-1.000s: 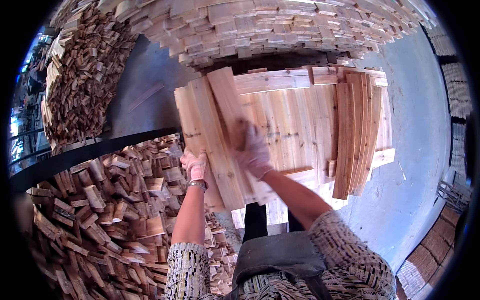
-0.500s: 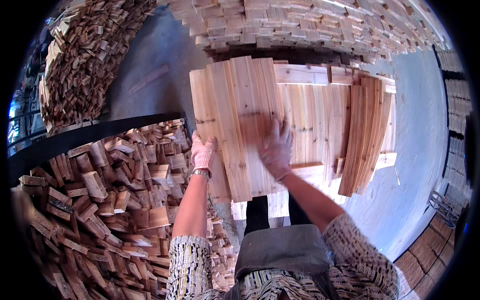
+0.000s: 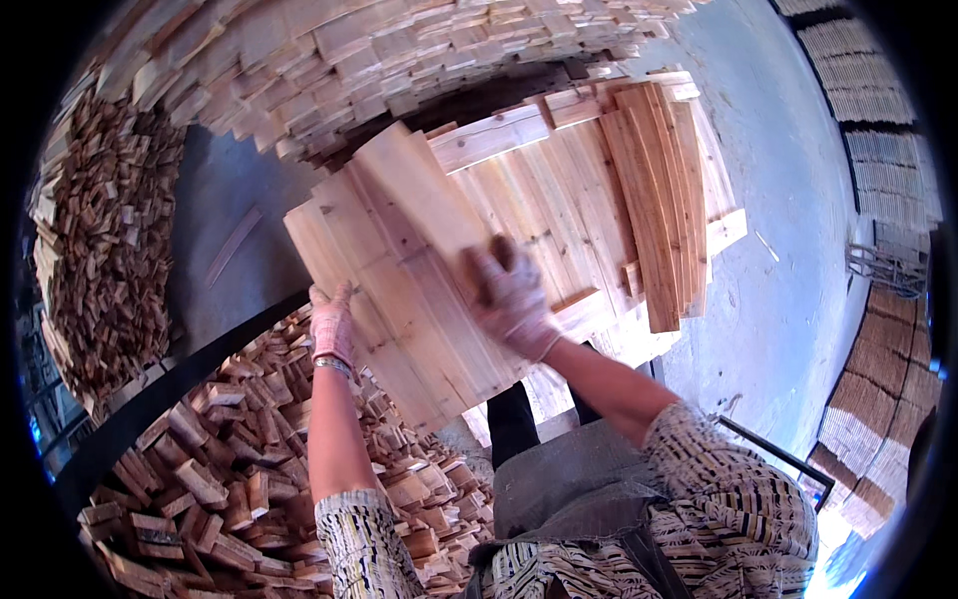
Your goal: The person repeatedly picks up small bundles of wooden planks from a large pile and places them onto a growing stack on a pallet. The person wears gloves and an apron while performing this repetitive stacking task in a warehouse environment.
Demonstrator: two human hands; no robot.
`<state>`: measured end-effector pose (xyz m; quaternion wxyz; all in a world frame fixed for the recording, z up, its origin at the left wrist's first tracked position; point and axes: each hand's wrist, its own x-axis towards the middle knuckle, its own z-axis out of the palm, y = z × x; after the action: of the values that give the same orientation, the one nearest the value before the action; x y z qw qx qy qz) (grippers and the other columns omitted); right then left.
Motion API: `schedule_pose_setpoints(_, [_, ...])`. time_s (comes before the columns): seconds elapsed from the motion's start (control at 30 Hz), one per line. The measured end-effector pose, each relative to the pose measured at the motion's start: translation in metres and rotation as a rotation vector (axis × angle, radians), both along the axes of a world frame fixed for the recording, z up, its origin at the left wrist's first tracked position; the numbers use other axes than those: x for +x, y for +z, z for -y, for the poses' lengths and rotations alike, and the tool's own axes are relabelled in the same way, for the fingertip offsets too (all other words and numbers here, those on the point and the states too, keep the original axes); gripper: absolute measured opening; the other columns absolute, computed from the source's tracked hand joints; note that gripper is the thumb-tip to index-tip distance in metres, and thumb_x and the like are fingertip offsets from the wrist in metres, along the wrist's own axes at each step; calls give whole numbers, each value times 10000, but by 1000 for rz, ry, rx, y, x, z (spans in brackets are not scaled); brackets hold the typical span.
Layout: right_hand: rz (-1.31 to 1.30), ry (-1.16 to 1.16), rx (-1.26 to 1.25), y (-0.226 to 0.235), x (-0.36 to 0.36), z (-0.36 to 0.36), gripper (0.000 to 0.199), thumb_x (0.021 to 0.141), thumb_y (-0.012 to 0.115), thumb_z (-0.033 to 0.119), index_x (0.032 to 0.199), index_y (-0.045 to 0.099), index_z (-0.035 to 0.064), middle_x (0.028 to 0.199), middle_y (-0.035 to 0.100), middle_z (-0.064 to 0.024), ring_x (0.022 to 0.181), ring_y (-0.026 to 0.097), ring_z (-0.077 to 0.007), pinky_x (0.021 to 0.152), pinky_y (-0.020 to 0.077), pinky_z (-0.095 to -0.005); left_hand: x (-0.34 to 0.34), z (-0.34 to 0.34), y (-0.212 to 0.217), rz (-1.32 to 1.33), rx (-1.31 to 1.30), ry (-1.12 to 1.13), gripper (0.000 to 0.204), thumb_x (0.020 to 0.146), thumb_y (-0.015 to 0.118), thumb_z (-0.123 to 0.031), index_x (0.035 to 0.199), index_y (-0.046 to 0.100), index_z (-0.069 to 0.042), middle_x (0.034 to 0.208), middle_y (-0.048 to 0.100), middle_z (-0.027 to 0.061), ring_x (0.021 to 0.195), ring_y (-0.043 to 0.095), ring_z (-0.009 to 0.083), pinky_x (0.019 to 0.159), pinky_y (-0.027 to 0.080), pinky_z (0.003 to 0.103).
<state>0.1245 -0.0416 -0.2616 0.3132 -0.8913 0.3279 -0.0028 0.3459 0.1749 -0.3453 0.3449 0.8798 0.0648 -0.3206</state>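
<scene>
A worker in a patterned top and grey apron handles a fan of pale wood slats above a slatted counter, centre of the scene. The slats' long axis runs from far-left to near-right, tilted across the counter boards beneath. The left hand, in a pink glove, sits at the bundle's near-left edge, fingers pressed together and pointing up against the lower corner. The right hand, in a whitish glove, lies on top at the bundle's right side, fingers curled over the slat edge; thumb hidden, so exact grip can't be told. Both hands touch the bundle; the right is further in over the counter, the left steadies from outside. A reddish stack of slats lies at the counter's right. Near left, a heap of short wood offcuts; far, a long stacked wall of cut boards. No labels, pkgs or signs visible; blue-grey floor at right.
</scene>
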Motion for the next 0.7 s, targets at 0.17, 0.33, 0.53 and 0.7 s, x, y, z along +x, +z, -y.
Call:
schedule_pose_setpoints(0.17, [-105,-203,-83,-53,-32,55,591,781,653,193,1358,542,263,1455,368,-234,1266,432,-472,1081,386,-537,6,29,14,-90,76,65,915,892,733,-305,1575,194,-22,1427,528,230,1223,581,279,995,465,358])
schedule_pose_setpoints(0.33, [-134,-272,14,-60,-10,12,611,857,640,380,1423,481,216,1497,325,-258,1353,343,-500,1109,329,-591,15,18,5,18,40,-2,456,840,778,-203,1190,582,15,1049,711,121,866,666,221,770,529,347])
schedule_pose_setpoints(0.53, [-204,-217,83,-56,-18,16,709,860,652,426,1474,410,168,1534,255,-280,1371,308,-515,1129,301,-591,9,24,20,-19,-64,0,539,863,774,-294,1256,585,23,1030,709,113,829,659,207,716,529,345])
schedule_pose_setpoints(0.7, [-184,-166,100,-46,-18,15,763,865,653,442,1510,345,174,1549,206,-288,1380,291,-523,1137,301,-578,30,4,-1,-57,-64,1,433,902,729,-244,1228,595,7,1020,705,100,788,650,179,674,525,331])
